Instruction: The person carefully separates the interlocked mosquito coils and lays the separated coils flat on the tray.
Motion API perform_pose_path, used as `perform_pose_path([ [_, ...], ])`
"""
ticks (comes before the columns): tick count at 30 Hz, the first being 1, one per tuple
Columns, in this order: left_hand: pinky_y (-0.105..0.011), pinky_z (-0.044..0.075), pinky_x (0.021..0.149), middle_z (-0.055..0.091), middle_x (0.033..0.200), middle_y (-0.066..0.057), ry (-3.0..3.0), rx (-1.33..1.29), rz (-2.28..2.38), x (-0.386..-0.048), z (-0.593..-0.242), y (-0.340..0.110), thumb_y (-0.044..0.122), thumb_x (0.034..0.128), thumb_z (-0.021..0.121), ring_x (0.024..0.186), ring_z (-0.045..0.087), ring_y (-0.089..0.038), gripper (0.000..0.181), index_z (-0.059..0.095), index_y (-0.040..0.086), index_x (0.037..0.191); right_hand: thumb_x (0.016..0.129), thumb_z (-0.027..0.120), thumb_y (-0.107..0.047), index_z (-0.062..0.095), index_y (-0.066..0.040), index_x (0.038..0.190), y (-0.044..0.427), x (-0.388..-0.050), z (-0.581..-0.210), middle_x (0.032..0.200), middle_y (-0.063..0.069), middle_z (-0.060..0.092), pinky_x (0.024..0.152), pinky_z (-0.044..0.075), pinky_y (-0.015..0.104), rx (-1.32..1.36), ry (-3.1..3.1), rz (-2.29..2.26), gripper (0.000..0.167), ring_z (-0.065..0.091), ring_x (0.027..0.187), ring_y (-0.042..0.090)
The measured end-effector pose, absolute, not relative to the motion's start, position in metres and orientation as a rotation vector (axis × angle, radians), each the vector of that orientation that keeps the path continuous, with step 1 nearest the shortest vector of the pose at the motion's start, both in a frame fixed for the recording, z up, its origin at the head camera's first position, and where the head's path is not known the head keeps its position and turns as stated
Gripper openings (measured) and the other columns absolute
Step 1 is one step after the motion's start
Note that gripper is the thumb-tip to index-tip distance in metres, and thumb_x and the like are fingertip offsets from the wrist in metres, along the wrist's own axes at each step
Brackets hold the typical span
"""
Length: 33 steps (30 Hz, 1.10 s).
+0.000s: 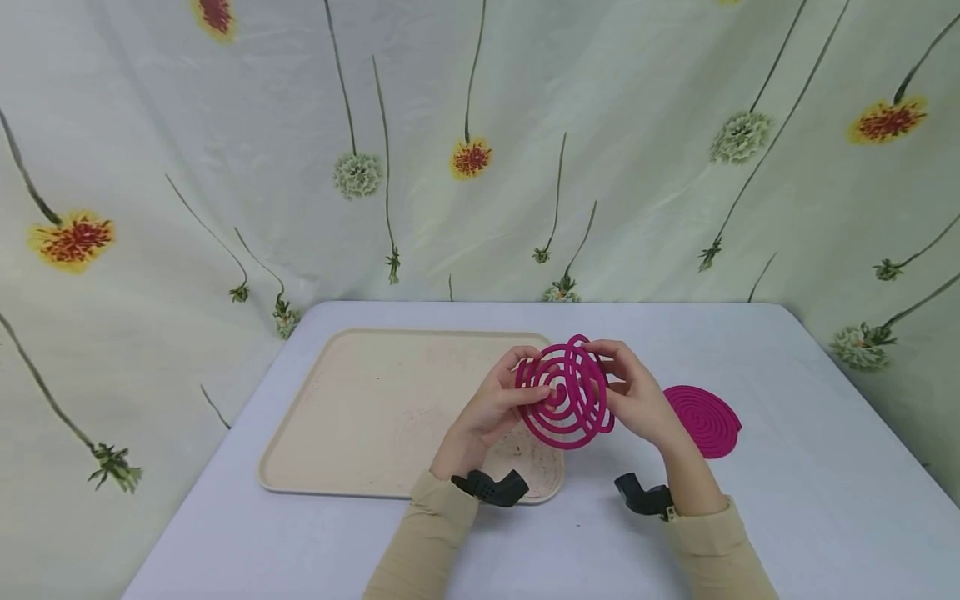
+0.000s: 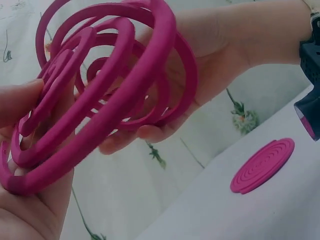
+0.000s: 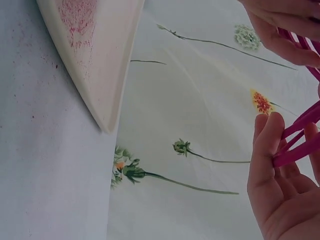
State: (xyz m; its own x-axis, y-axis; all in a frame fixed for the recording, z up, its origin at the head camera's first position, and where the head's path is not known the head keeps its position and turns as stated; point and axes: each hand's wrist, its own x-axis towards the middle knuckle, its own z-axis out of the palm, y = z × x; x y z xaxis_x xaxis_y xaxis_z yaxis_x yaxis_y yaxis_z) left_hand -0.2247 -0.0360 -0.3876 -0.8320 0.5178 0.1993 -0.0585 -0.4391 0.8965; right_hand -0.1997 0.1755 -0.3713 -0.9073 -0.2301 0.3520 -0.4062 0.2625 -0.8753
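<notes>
Two magenta mosquito coils are held up over the right end of the tray, their rings overlapping and partly interlaced. My left hand [image 1: 483, 408] pinches the left coil [image 1: 558, 394] near its middle, the thumb lying across the rings. From the other side my right hand [image 1: 636, 392] grips the edge of the second coil [image 2: 187, 80], which stands tilted against the first. The left wrist view shows the rings spread apart between both hands. Only a small part of the coils [image 3: 300, 152] shows in the right wrist view, at its right edge.
A flat magenta double coil [image 1: 705, 422] lies on the white table [image 1: 795, 500], right of my right hand. The beige tray [image 1: 382, 408] is on the left, with reddish crumbs on its surface. Behind the table hangs a flowered cloth [image 1: 645, 167].
</notes>
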Motion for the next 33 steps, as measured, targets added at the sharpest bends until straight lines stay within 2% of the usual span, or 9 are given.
perform_pose_path([
  [7,-0.031,0.052,0.085,0.055,0.116,-0.005,1.271,0.657,2.361,-0.224,-0.389,-0.033,-0.013,0.0865,0.044,0.105,0.056,-0.021,0.040,0.047,0.019,0.111,0.083,0.065,0.003,0.038,-0.001,0.132,0.170,-0.198,-0.370,0.130,0.020,0.045,0.084,0.052,0.040,0.664,-2.339,1.782,0.056,0.049,0.116,0.038],
  [13,-0.030,0.052,0.084,0.053,0.116,-0.006,1.328,0.679,2.332,-0.225,-0.387,-0.038,-0.012,0.0859,0.045,0.105,0.056,-0.019,0.039,0.048,0.018,0.110,0.085,0.065,0.000,0.041,-0.002,0.133,0.177,-0.196,-0.365,0.131,0.018,0.046,0.085,0.052,0.044,0.680,-2.380,1.720,0.053,0.047,0.116,0.036],
  [20,-0.032,0.052,0.086,0.054,0.117,-0.008,1.502,0.688,2.279,-0.227,-0.386,-0.042,-0.009,0.0854,0.051,0.107,0.056,-0.024,0.038,0.049,0.017,0.113,0.081,0.070,-0.002,0.043,-0.006,0.133,0.183,-0.190,-0.357,0.129,0.019,0.047,0.080,0.054,0.046,0.551,-2.452,1.605,0.058,0.049,0.114,0.037],
  [27,-0.037,0.053,0.083,0.058,0.115,-0.017,1.858,0.688,2.152,-0.230,-0.384,-0.047,-0.005,0.0854,0.061,0.101,0.061,-0.029,0.036,0.049,0.005,0.118,0.076,0.075,-0.004,0.038,-0.007,0.136,0.189,-0.189,-0.355,0.131,0.021,0.045,0.077,0.054,0.047,0.386,-2.510,1.547,0.070,0.052,0.112,0.041],
  [33,-0.035,0.055,0.079,0.059,0.113,-0.018,2.057,0.704,2.052,-0.228,-0.379,-0.049,-0.003,0.0850,0.063,0.099,0.061,-0.034,0.034,0.053,0.003,0.117,0.075,0.077,-0.008,0.039,-0.009,0.135,0.188,-0.191,-0.359,0.124,0.024,0.051,0.074,0.055,0.047,0.297,-2.623,1.404,0.071,0.056,0.106,0.041],
])
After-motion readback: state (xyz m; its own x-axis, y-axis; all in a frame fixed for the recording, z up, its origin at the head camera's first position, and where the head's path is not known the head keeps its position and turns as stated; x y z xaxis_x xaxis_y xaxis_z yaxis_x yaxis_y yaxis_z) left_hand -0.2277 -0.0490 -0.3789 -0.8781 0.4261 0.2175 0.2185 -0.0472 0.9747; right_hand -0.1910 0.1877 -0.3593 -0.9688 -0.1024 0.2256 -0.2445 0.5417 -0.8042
